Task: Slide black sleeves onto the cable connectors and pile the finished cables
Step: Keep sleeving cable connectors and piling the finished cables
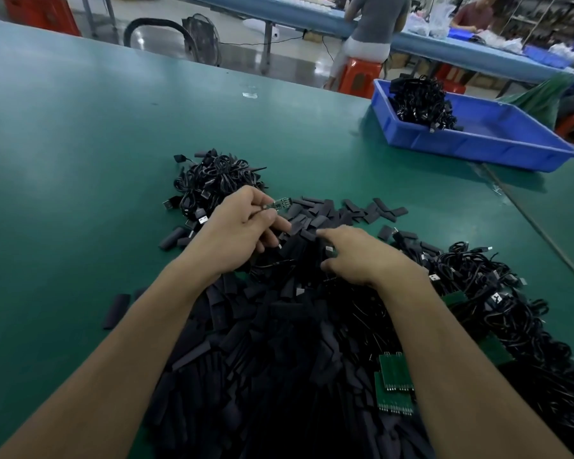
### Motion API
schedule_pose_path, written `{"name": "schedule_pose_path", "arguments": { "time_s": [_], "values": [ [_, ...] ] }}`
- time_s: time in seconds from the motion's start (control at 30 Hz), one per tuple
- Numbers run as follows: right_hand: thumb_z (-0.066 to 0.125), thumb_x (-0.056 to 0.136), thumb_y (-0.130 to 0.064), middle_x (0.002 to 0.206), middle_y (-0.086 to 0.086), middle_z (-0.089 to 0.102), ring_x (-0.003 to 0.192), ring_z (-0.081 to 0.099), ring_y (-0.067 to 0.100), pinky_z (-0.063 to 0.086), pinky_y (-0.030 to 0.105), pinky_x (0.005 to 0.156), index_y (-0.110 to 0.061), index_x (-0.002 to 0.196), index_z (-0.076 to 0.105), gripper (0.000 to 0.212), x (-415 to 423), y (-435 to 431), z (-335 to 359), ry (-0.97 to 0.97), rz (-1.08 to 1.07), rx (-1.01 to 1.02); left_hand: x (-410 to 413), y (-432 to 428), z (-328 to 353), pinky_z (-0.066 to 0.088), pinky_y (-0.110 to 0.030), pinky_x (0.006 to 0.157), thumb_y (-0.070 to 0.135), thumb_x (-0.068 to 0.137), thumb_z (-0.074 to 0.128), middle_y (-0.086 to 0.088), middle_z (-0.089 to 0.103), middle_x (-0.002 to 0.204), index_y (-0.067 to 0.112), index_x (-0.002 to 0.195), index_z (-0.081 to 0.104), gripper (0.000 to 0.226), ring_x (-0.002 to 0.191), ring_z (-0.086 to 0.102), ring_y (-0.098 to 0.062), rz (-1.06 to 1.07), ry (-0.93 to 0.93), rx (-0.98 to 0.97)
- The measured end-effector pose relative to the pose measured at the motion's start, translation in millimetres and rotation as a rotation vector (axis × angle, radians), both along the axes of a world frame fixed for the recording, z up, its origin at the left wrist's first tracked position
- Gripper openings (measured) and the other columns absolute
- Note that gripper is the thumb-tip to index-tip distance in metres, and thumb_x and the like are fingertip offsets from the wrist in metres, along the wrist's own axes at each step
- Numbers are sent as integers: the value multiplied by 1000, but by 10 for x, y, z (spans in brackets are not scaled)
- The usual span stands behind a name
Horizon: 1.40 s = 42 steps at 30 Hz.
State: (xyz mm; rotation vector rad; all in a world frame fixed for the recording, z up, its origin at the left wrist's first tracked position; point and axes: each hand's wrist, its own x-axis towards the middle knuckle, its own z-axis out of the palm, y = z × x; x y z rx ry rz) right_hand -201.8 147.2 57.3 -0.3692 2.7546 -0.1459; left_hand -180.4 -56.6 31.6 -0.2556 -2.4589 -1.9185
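Green table [80, 134] bears sleeves [262, 359], cables [212, 180], bin [478, 147].

Black sleeves [279, 342], green table [80, 144], blue bin [478, 144]

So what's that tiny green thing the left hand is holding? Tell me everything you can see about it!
It is a small, narrow green circuit board with tiny pale metal spots on it, seemingly the bare end of a cable. No black sleeve covers it yet. The left hand pinches its near end between thumb and fingers, so the rest pokes out to the right, nearly level, in the air above the scattered black sleeves. Nothing else touches it.
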Motion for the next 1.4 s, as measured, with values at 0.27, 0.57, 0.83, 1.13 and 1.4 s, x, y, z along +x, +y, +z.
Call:
{"name": "schedule_pose_path", "arguments": {
  "time_s": [0.27, 0.57, 0.83, 1.13, 1.4],
  "values": [
    [71, 89, -13, 114, 5, 63, 97, 62, 25, 55, 43, 89, -26, 103, 61, 22, 55, 29, -43, 58, -65, -169, -2, 17, -46, 56, -20, 60, 16, 98, 63, 10, 69, 65, 22, 104, 72, 12, 58, 66, -10, 81, 11, -27],
    [59, 93, -8, 95, -1, 63, 89, 61, 22, 54, 42, 83, -23, 103, 59, 18, 193, 74, -52, 306, -64, -362, 42, 103, -19, 54, -20, 59, 18, 100, 59, 4, 76, 79, 20, 100, 65, 6, 69, 72, -14, 28, -34, -38],
    [60, 96, -18, 105, -2, 62, 99, 60, 18, 49, 32, 87, -24, 115, 66, 20, 295, 136, -112, 245, -104, -344, 39, 161, -39, 52, -16, 58, 22, 95, 66, 6, 75, 74, 22, 88, 72, 10, 66, 69, -6, 55, -17, -86],
    [71, 91, -21, 98, -3, 65, 88, 57, 11, 42, 22, 80, -25, 114, 72, 23, 347, 217, -102, 249, -121, -388, 43, 148, -69, 55, -18, 61, 20, 91, 74, 7, 74, 74, 24, 96, 75, 7, 66, 71, -9, 12, 11, -105],
    [75, 88, -17, 88, -21, 70, 82, 66, -6, 53, 18, 80, -24, 112, 74, 24, 378, 222, -88, 369, -144, -791, 30, 141, -79, 60, -27, 64, 23, 86, 79, 10, 74, 73, 27, 88, 73, 7, 68, 73, -16, 27, 45, -104]
  ]
}}
